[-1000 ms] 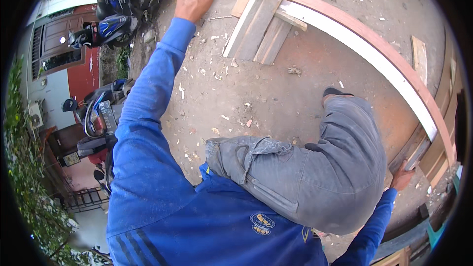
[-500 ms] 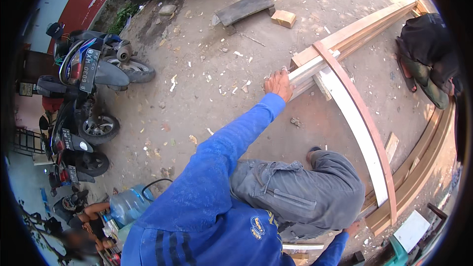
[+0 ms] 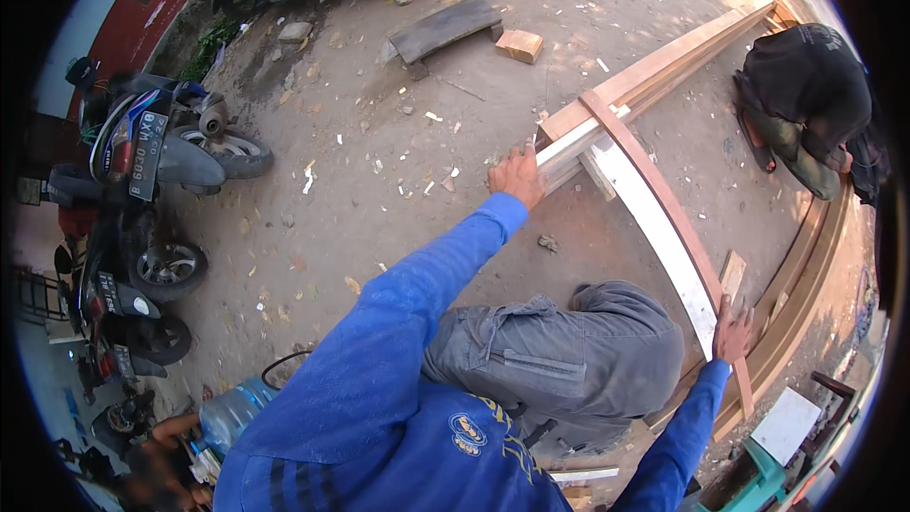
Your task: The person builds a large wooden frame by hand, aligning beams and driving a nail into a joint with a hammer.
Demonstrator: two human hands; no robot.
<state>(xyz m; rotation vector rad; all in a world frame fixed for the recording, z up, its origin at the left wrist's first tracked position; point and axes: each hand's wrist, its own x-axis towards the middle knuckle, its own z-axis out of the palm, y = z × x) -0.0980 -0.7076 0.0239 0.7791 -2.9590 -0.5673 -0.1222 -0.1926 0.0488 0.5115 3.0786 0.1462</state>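
My left hand (image 3: 517, 175) is closed around the near end of a pale wooden beam (image 3: 572, 144), its fingers wrapped over the edge. This beam lies alongside a long brown wooden beam (image 3: 654, 74). Across them runs a narrow reddish-brown wooden strip (image 3: 665, 206), with a wide white board (image 3: 647, 228) along its near side. My right hand (image 3: 732, 332) rests on the lower part of the strip and board, fingers stretched out and apart. A short wood offcut (image 3: 733, 273) sits just beyond it.
A person in dark clothes (image 3: 806, 85) crouches at the right. More long planks (image 3: 806, 318) lie on the right. A low bench (image 3: 445, 28) and a wooden block (image 3: 519, 46) stand farther off. Several motorcycles (image 3: 180, 152) are parked left, and a blue water jug (image 3: 232, 414) is at lower left.
My right hand has come up from beside my leg onto the strip and white board. My left hand keeps its hold on the beam's end. The whole view has shifted slightly.
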